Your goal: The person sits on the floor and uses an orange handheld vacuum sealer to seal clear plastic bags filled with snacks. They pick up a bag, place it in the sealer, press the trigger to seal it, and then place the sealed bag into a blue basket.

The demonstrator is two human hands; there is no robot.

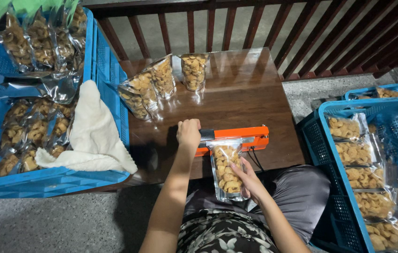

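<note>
Pinching snack pouch [227, 171], pressing sealer handle [207, 135]

A dark wooden railing [274, 23] stands behind a glossy brown table [250, 93] — grey concrete floor [44, 220] below.

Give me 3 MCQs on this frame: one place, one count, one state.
1. Where does the white cloth lie?
A. over the edge of the left blue crate
B. on the sealer
C. in the right crate

2. How many filled pouches stand at the far side of the wooden table?
A. one
B. two
C. four

3. What is the left hand doing?
A. hanging free
B. gripping the handle end of the orange sealer
C. holding the cloth

Key: 1 A, cloth drapes over that crate's rim. 2 C, four stand in a row. 3 B, fist closed on the handle, while the right hand holds a snack pouch in the sealer.
</note>
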